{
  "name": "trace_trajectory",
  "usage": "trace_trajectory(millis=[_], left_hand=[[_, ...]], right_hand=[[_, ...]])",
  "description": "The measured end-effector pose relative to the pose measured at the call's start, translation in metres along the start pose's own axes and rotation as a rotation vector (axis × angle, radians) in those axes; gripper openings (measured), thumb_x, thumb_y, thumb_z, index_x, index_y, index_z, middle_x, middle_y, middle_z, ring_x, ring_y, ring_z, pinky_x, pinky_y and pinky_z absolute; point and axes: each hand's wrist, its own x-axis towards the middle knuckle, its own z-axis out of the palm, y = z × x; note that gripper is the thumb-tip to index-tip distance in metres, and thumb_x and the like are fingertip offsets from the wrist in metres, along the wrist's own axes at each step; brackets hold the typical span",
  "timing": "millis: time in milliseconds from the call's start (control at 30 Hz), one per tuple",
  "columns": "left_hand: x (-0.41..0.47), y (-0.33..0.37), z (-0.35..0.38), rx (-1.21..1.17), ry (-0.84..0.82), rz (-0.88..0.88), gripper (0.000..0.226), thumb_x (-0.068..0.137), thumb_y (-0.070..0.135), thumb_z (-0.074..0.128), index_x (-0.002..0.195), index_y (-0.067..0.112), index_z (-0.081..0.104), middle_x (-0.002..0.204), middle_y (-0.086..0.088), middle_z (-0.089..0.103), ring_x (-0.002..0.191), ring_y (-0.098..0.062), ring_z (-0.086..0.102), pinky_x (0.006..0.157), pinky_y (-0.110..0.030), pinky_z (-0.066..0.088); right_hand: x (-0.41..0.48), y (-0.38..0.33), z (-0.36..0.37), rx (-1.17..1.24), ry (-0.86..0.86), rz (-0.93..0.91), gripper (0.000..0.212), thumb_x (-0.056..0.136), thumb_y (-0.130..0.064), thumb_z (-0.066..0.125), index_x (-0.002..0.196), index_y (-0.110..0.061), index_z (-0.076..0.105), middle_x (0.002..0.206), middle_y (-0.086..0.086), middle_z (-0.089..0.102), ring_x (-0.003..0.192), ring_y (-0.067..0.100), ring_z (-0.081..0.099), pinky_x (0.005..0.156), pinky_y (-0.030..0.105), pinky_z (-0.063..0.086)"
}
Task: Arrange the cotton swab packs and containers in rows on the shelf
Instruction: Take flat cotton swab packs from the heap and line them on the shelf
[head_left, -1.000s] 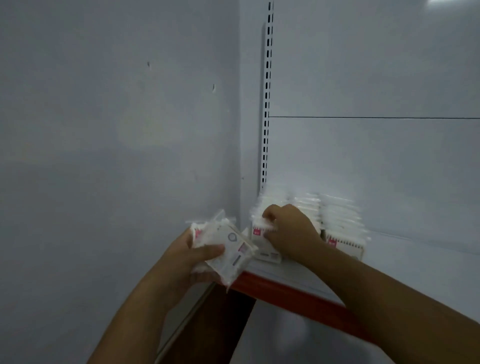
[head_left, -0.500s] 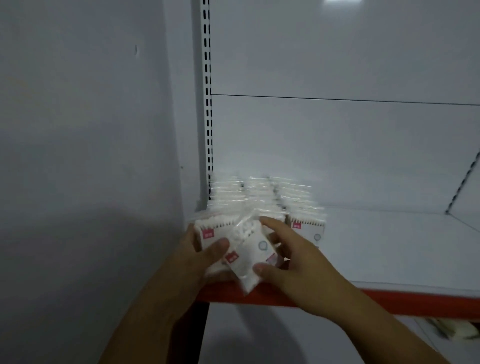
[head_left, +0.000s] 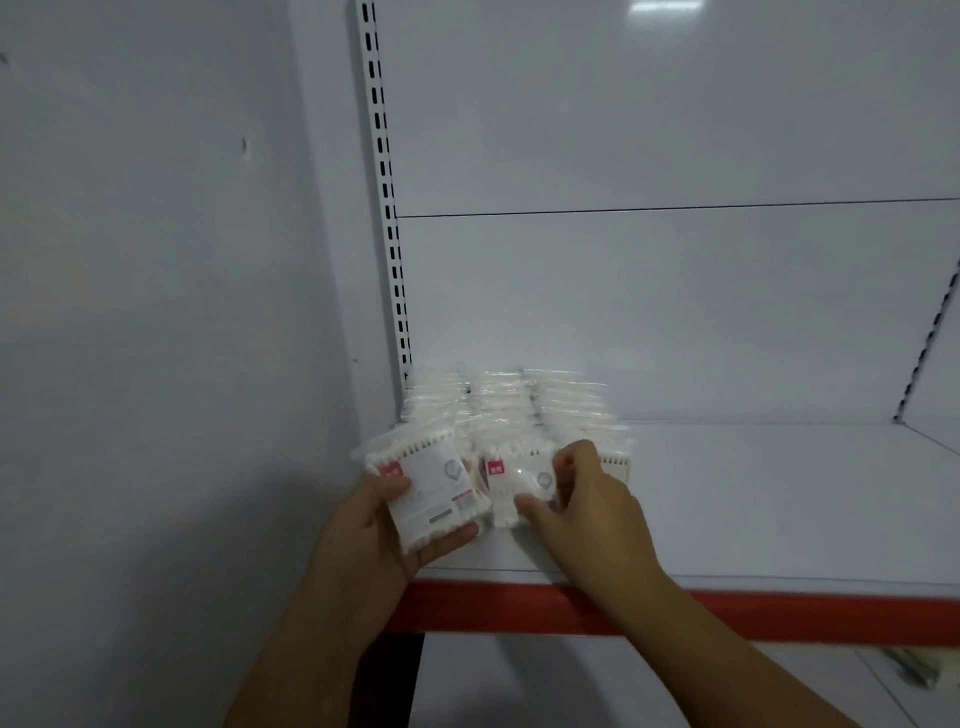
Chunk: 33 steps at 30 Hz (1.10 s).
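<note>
STEP: adding to middle row | right hand (head_left: 582, 501) pinches pack (head_left: 511, 486) at row front, shelf (head_left: 753, 493) 9 o'clock end | left hand (head_left: 382, 530) grips spare packs (head_left: 431, 499), 9 o'clock of it | NEXT: probably stand it upright, flush

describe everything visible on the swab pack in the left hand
The cotton swab pack is a clear plastic packet of white-tipped swabs, tips showing at top and bottom. Its white label has a small red tag at the upper left, a grey round mark at the upper right and blurred print lower down. It faces the camera, tilted, over the front left corner of the shelf, in front of the rows of packs. The left hand grips it, thumb on the front, fingers beneath.
</note>
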Motion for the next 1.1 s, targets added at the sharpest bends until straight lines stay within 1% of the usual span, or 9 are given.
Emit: trace_trajectory(millis=[200, 333, 400, 500, 633, 700, 800, 933, 1100], left_hand=[[0.0, -0.01, 0.001, 0.084, 0.013, 0.044, 0.047, 0.067, 0.006, 0.052, 0.113, 0.007, 0.06, 0.097, -0.019, 0.073, 0.081, -0.038, 0.072, 0.053, -0.044, 0.057], [0.006, -0.019, 0.013, 0.229, -0.034, 0.108, 0.035, 0.067, 0.007, 0.058, 0.095, 0.021, 0.073, 0.101, -0.012, 0.074, 0.088, -0.033, 0.072, 0.06, -0.044, 0.058], [0.01, -0.026, 0.033, 0.316, -0.129, 0.141, 0.036, 0.074, 0.008, 0.06, 0.104, 0.023, 0.072, 0.106, -0.01, 0.073, 0.096, -0.03, 0.07, 0.071, -0.044, 0.059], [0.01, -0.035, 0.06, 0.775, -0.268, 0.343, 0.03, 0.087, 0.02, 0.062, 0.112, 0.035, 0.068, 0.114, 0.003, 0.07, 0.107, -0.017, 0.065, 0.087, -0.033, 0.054], [0.02, -0.022, 0.061, 1.549, -0.206, 0.77, 0.07, 0.083, 0.052, 0.053, 0.146, 0.024, 0.039, 0.143, 0.006, 0.046, 0.134, -0.011, 0.037, 0.113, -0.036, 0.031], [0.033, -0.016, 0.058, 1.934, -0.281, 0.746, 0.082, 0.085, 0.051, 0.059, 0.152, 0.024, 0.021, 0.157, 0.002, 0.027, 0.146, -0.015, 0.013, 0.121, -0.046, 0.01], [0.054, -0.018, 0.054, 2.338, -0.382, 0.588, 0.098, 0.087, 0.056, 0.055, 0.152, 0.026, -0.012, 0.162, 0.004, -0.009, 0.147, -0.016, -0.017, 0.115, -0.055, -0.013], [0.07, -0.026, 0.041, 2.461, -0.414, 0.449, 0.099, 0.09, 0.059, 0.049, 0.149, 0.023, -0.023, 0.162, 0.0, -0.013, 0.148, -0.018, -0.013, 0.114, -0.056, -0.011], [0.077, -0.024, 0.041, 2.495, -0.433, 0.421, 0.099, 0.087, 0.064, 0.049, 0.151, 0.026, -0.016, 0.162, 0.005, -0.006, 0.149, -0.013, -0.004, 0.116, -0.055, -0.006]], right_hand=[[-0.002, 0.001, -0.008, -0.25, -0.027, -0.061, 0.039, 0.076, -0.067, 0.059, 0.078, -0.031, 0.045, 0.078, -0.013, 0.051, 0.069, 0.007, 0.049, 0.058, 0.025, 0.035], [0.0, -0.004, -0.051, 0.272, 0.045, -0.108, 0.021, 0.079, -0.054, 0.057, 0.094, -0.04, 0.059, 0.092, -0.019, 0.06, 0.081, -0.001, 0.058, 0.064, 0.016, 0.043], [0.004, -0.015, -0.069, 0.4, -0.08, -0.205, 0.035, 0.079, -0.049, 0.064, 0.112, -0.046, 0.055, 0.106, -0.026, 0.056, 0.095, -0.005, 0.056, 0.067, 0.013, 0.049], [0.013, -0.016, -0.083, 0.229, -0.092, -0.351, 0.034, 0.079, -0.03, 0.074, 0.107, -0.041, 0.058, 0.104, -0.024, 0.058, 0.094, -0.003, 0.056, 0.07, 0.012, 0.047], [0.028, 0.019, -0.1, 0.12, 0.009, -0.208, 0.025, 0.08, -0.034, 0.073, 0.092, -0.045, 0.054, 0.093, -0.027, 0.059, 0.086, 0.0, 0.06, 0.071, 0.022, 0.052], [0.032, 0.034, -0.093, -0.067, -0.068, -0.21, 0.025, 0.082, -0.036, 0.071, 0.101, -0.039, 0.054, 0.103, -0.025, 0.056, 0.098, 0.004, 0.057, 0.081, 0.021, 0.045], [0.034, 0.046, -0.068, -0.258, -0.21, -0.256, 0.044, 0.088, -0.038, 0.065, 0.127, -0.027, 0.049, 0.14, -0.011, 0.047, 0.128, 0.01, 0.043, 0.097, 0.02, 0.035], [0.031, 0.053, -0.048, -0.324, -0.244, -0.293, 0.062, 0.097, -0.04, 0.047, 0.151, -0.021, 0.023, 0.159, -0.005, 0.018, 0.146, 0.007, 0.008, 0.112, 0.02, 0.011], [0.029, 0.051, -0.042, -0.411, -0.234, -0.331, 0.06, 0.1, -0.041, 0.038, 0.152, -0.018, 0.017, 0.16, 0.0, 0.012, 0.147, 0.013, 0.003, 0.115, 0.022, 0.003]])
